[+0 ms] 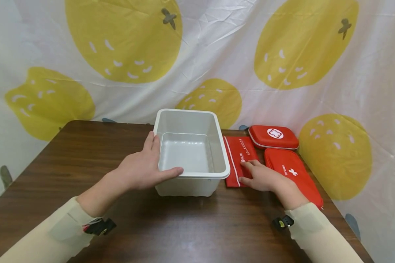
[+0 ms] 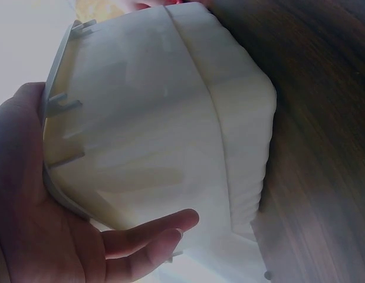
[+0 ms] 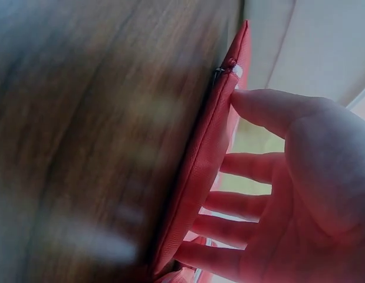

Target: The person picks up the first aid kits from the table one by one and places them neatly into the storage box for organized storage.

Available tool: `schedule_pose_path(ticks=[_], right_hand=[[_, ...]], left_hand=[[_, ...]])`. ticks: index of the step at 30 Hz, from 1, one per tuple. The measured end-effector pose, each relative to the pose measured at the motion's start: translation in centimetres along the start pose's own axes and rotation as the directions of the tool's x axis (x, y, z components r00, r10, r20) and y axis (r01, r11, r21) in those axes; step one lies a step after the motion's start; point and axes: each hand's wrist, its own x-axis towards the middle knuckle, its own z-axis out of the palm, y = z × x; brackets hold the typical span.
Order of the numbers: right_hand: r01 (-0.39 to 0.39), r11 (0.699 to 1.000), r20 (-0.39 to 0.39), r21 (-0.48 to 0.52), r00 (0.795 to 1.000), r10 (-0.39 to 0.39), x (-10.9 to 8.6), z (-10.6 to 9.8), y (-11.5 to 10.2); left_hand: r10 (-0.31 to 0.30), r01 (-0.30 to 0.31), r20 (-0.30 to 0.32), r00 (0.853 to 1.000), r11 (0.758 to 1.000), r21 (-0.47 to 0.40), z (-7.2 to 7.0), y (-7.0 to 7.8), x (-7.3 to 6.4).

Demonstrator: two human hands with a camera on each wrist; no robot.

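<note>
Steadiness helps: relaxed left hand (image 1: 141, 167) braces off-white rectangular plastic bin (image 1: 189, 186); loosely spread right hand (image 1: 262, 176), gripping nothing, touches flat red soft pouch (image 1: 237, 151)

Dark wood-grain table (image 1: 181, 230): pale bin (image 1: 187, 187), striped red pouch (image 1: 240, 147), FIRST AID pouch (image 1: 296, 177), red case (image 1: 260, 135).

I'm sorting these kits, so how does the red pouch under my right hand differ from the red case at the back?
The pouch looks thinner than the case. The pouch carries a white line near its left edge; the case, a round white emblem. Your right hand touches the pouch; no hand touches the case. Both are red and rest on the table.
</note>
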Motion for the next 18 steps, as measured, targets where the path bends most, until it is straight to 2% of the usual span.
schedule_pose_path(ticks=[11,18], right_hand=[[0.004,1.0,-0.022,-0.022,1.0,-0.004,-0.8,0.5,-0.7],[-0.016,0.999,-0.005,-0.036,1.0,0.016,-1.3,0.6,-1.2]], left_hand=[[0.004,-0.004,-0.007,1.0,1.0,-0.006,0.1,-0.1,0.0],[0.0,0.0,-0.003,1.0,1.0,-0.007,0.1,-0.1,0.1]])
